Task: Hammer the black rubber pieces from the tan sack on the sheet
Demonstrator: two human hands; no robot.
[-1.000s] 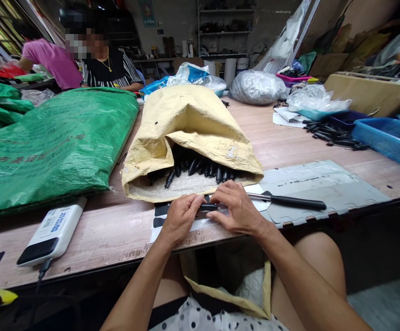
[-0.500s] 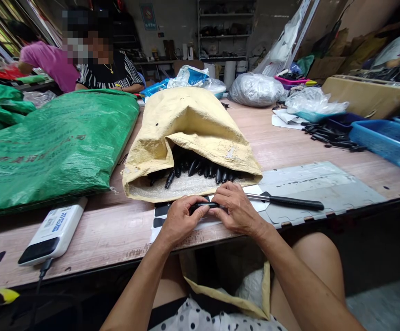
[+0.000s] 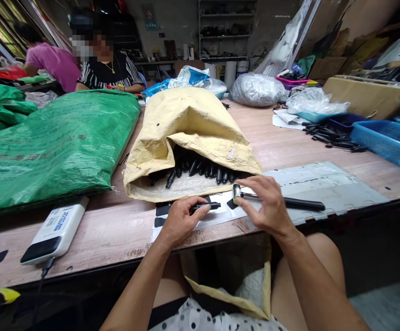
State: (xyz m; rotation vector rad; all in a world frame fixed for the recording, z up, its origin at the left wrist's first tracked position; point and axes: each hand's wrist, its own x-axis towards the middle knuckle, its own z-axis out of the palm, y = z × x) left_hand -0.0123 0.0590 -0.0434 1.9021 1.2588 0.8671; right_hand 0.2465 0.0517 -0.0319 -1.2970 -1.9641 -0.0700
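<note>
My left hand (image 3: 183, 218) is closed around a slim black pen-shaped tube (image 3: 211, 206), whose stepped tip points right. My right hand (image 3: 268, 204) has its thumb and fingers spread above a hammer (image 3: 305, 204) with a black handle and a short shiny metal head. The hammer head lies near the right fingertips; whether they touch it I cannot tell. Just behind both hands, a yellow woven sack (image 3: 200, 119) gapes towards me, with many black pen-shaped tubes (image 3: 220, 174) inside. Under the hands are a white sheet (image 3: 216, 216) and dark flat pieces.
On the left, a large green sack (image 3: 48, 147) lies behind a white power bank (image 3: 57, 230) with a cable. A grey board (image 3: 323, 184), blue basket (image 3: 389, 142) and heaped black parts (image 3: 334, 135) are on the right. An open yellow bag (image 3: 227, 299) hangs at my lap. Co-workers sit beyond.
My right hand has let go of the black tube and moved right, over the hammer, uncovering its head. The left hand keeps the tube in about the same place.
</note>
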